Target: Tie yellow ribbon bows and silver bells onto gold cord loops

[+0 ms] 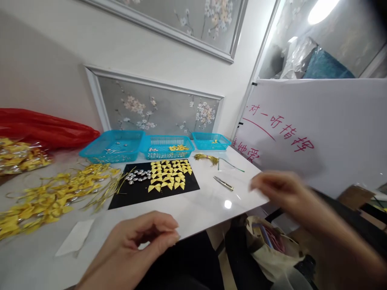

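Observation:
My left hand (pixel 136 245) is in front of the table's near edge, with thumb and fingertips pressed together. Whatever lies in that pinch is too small to make out. Off to the right, my right hand (pixel 281 195) is raised beyond the table edge, blurred by motion. Its fingers are curled in toward the thumb, and I cannot see what they hold, if anything. Nearest to it on the table lies a pair of small thread snips (pixel 223 183). Yellow ribbon bows (pixel 167 175) stand in rows on a black mat (pixel 130 199), beside a group of silvery beads (pixel 138 176).
Blue baskets (pixel 113 155) line the wall, some with small parts. A bundle of gold cords (pixel 207 158) lies near a green strand (pixel 231 164). Finished-looking yellow pieces (pixel 51 197) heap at left, by a white paper slip (pixel 75 237). A cloth bag (pixel 272 253) is below the table.

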Demonstrator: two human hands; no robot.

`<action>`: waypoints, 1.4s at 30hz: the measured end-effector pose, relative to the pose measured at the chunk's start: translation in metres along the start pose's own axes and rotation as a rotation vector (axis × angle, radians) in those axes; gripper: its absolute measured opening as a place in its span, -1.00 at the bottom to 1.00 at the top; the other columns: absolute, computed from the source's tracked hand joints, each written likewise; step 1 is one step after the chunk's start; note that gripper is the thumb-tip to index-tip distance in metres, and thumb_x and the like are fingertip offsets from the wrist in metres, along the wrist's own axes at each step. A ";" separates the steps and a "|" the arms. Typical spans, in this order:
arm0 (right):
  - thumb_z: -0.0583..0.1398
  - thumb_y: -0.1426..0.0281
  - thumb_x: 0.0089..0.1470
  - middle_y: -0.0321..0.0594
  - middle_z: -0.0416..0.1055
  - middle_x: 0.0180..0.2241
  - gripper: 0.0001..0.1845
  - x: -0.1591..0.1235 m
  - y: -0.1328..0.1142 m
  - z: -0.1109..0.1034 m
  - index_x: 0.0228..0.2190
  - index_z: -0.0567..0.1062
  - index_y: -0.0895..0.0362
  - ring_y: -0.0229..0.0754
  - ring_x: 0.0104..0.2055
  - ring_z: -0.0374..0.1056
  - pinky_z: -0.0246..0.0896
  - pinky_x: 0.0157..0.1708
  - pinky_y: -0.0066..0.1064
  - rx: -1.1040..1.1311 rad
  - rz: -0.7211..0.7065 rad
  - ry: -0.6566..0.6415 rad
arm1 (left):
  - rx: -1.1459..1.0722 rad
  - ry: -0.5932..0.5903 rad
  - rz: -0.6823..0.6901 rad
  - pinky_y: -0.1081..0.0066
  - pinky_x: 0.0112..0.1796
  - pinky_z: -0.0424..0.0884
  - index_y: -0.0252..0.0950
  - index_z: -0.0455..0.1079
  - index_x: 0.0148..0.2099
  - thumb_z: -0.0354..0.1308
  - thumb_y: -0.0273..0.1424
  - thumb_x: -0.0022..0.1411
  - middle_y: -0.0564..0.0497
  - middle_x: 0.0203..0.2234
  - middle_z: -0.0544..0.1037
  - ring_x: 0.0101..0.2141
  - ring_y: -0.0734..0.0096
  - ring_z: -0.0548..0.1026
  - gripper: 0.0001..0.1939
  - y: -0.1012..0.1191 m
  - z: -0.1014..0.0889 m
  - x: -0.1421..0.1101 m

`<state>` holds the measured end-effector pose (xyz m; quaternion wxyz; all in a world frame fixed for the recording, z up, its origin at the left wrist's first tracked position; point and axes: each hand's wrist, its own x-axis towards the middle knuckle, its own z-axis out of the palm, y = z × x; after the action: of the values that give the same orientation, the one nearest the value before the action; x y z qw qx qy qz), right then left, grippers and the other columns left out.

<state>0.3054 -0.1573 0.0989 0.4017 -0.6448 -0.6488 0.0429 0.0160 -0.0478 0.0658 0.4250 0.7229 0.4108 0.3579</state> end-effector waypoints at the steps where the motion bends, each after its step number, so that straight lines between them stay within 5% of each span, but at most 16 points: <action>1: 0.17 0.21 0.27 -0.31 0.44 -0.48 -0.68 0.001 -0.009 0.016 -0.43 0.52 0.15 -0.28 -0.46 0.35 0.29 -0.48 -0.48 0.048 -0.022 -0.091 | -0.053 -0.080 -0.063 0.49 -0.41 0.43 -0.18 0.54 -0.50 0.34 -0.30 0.00 0.12 -0.59 0.59 -0.50 0.38 0.51 -0.89 0.001 0.006 -0.002; 4: 0.13 0.25 0.28 -0.35 0.31 -0.58 -0.65 0.000 -0.037 0.070 -0.49 0.46 0.14 -0.32 -0.54 0.16 0.06 -0.57 -0.49 0.251 -0.054 -0.233 | -0.189 -0.172 -0.154 0.50 -0.45 0.39 -0.19 0.55 -0.42 0.31 -0.35 0.03 0.15 -0.61 0.55 -0.53 0.42 0.47 -0.96 -0.007 0.010 -0.004; 6: 0.10 0.26 0.30 -0.35 0.30 -0.58 -0.66 -0.004 -0.052 0.099 -0.47 0.47 0.13 -0.32 -0.54 0.13 0.03 -0.57 -0.48 0.353 -0.049 -0.166 | -0.244 -0.157 -0.167 0.50 -0.44 0.37 -0.20 0.55 -0.39 0.31 -0.38 0.04 0.15 -0.60 0.54 -0.52 0.43 0.46 -0.97 -0.016 0.004 -0.005; 12: 0.10 0.29 0.28 -0.34 0.41 -0.57 -0.68 -0.015 -0.061 0.148 -0.47 0.50 0.08 -0.30 -0.56 0.24 0.11 -0.53 -0.49 0.409 -0.066 -0.151 | -0.394 -0.082 -0.217 0.50 -0.41 0.38 -0.20 0.57 -0.36 0.35 -0.42 0.01 0.13 -0.55 0.56 -0.48 0.44 0.46 -0.92 -0.045 -0.006 -0.010; 18: 0.07 0.30 0.29 -0.35 0.31 -0.61 -0.65 -0.017 -0.055 0.167 -0.49 0.47 0.09 -0.31 -0.60 0.09 -0.01 -0.61 -0.46 0.395 -0.056 -0.282 | -0.445 -0.087 -0.246 0.50 -0.35 0.42 -0.15 0.62 -0.28 0.33 -0.46 0.02 0.13 -0.54 0.60 -0.46 0.44 0.50 -0.83 -0.056 -0.010 -0.015; 27: 0.08 0.37 0.27 -0.35 0.35 -0.58 -0.72 -0.021 -0.051 0.173 -0.44 0.51 0.10 -0.33 -0.55 0.17 0.04 -0.54 -0.50 0.471 -0.015 -0.352 | -0.316 -0.116 -0.225 0.50 -0.42 0.41 -0.21 0.57 -0.49 0.26 -0.36 0.09 0.10 -0.63 0.54 -0.51 0.41 0.48 -0.87 -0.043 -0.015 -0.015; 30: 0.17 0.41 0.17 -0.27 0.47 -0.31 -0.86 -0.024 -0.049 0.175 -0.26 0.55 0.05 -0.38 -0.58 0.18 0.12 -0.58 -0.53 0.492 0.022 -0.233 | -0.247 -0.082 -0.219 0.48 -0.41 0.40 -0.21 0.55 -0.49 0.24 -0.31 0.12 0.10 -0.64 0.53 -0.52 0.39 0.47 -0.82 -0.044 -0.014 -0.014; 33: 0.21 0.35 0.15 -0.07 0.32 0.12 -0.64 -0.030 -0.052 0.183 0.01 0.40 -0.03 -0.48 -0.65 0.16 0.24 -0.64 -0.53 0.687 0.147 -0.131 | -0.172 -0.034 -0.213 0.49 -0.43 0.38 -0.21 0.53 -0.51 0.22 -0.29 0.12 0.11 -0.65 0.50 -0.53 0.39 0.45 -0.80 -0.044 -0.013 -0.013; 36: 0.18 0.26 0.21 -0.18 0.50 -0.18 -0.62 -0.031 -0.061 0.194 0.05 0.30 -0.04 -0.40 -0.67 0.27 0.30 -0.66 -0.54 0.860 0.253 -0.228 | -0.086 0.000 -0.194 0.48 -0.43 0.37 -0.20 0.52 -0.51 0.20 -0.27 0.11 0.09 -0.61 0.52 -0.50 0.36 0.45 -0.79 -0.042 -0.014 -0.011; 38: 0.20 0.32 0.20 -0.36 0.44 -0.46 -0.72 -0.028 -0.066 0.198 -0.04 0.37 -0.01 -0.33 -0.64 0.31 0.29 -0.65 -0.56 0.781 0.233 -0.256 | -0.039 0.023 -0.198 0.47 -0.40 0.39 -0.20 0.52 -0.52 0.19 -0.25 0.11 0.08 -0.59 0.56 -0.47 0.33 0.47 -0.78 -0.041 -0.016 -0.010; 42: 0.16 0.46 0.20 -0.29 0.42 -0.44 -0.87 -0.019 -0.065 0.202 -0.26 0.51 0.05 -0.27 -0.48 0.40 0.34 -0.49 -0.50 0.513 -0.032 -0.076 | -0.016 0.046 -0.219 0.46 -0.40 0.39 -0.21 0.53 -0.52 0.21 -0.21 0.09 0.07 -0.60 0.54 -0.48 0.32 0.45 -0.76 -0.042 -0.020 -0.012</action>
<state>0.1340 -0.0914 -0.0093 0.5282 -0.5093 -0.6415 0.2239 -0.0182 -0.0391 0.0330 0.4577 0.6620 0.4939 0.3292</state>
